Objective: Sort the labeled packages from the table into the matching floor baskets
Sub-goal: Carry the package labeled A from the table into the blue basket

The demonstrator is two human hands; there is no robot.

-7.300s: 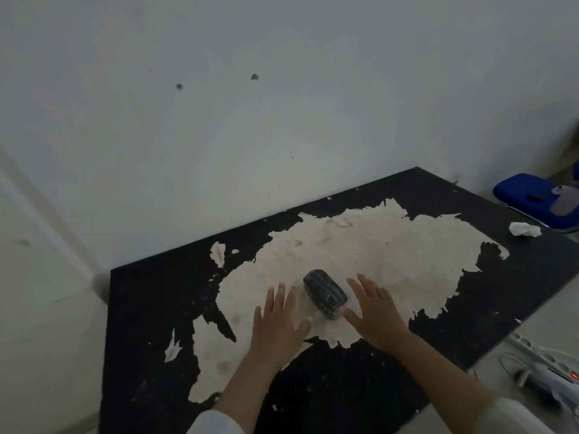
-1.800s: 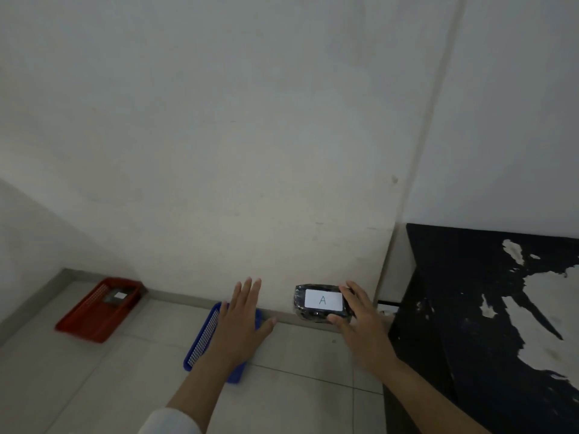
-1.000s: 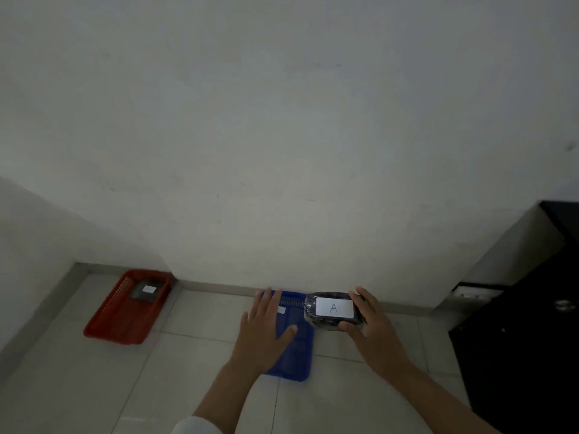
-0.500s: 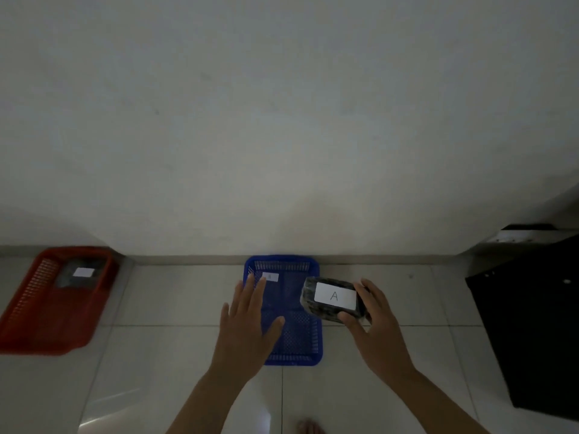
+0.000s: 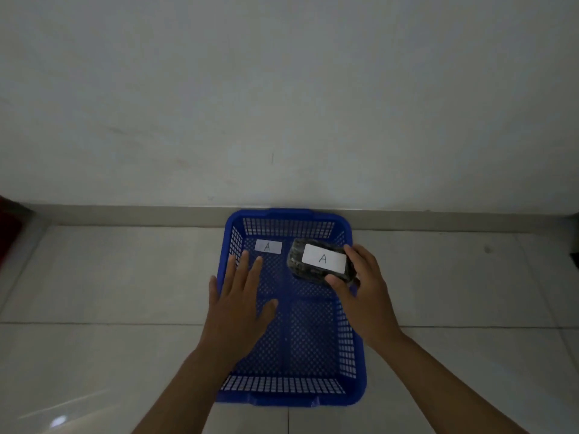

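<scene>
The left hand [image 5: 238, 308] hovers flat and released over the blue basket [image 5: 352, 349]; the right hand [image 5: 365, 296] pinches the dark wrapped package [image 5: 313, 270] (labelled A) by its end, above the basket's far right corner; it looks light, slightly soft, perhaps slick.

The floor [image 5: 454, 292] is made of large pale tiles with thin dark joints, and it fills the lower half of the frame. At the top it meets a light wall along a low skirting strip [image 5: 125, 211]. A blue plastic basket [image 5: 351, 349] with mesh walls stands directly on the floor in the lower middle of the frame, its far end close to the strip. At the left edge of the frame, a small part of something red [image 5: 7, 233] is also on the floor.
</scene>
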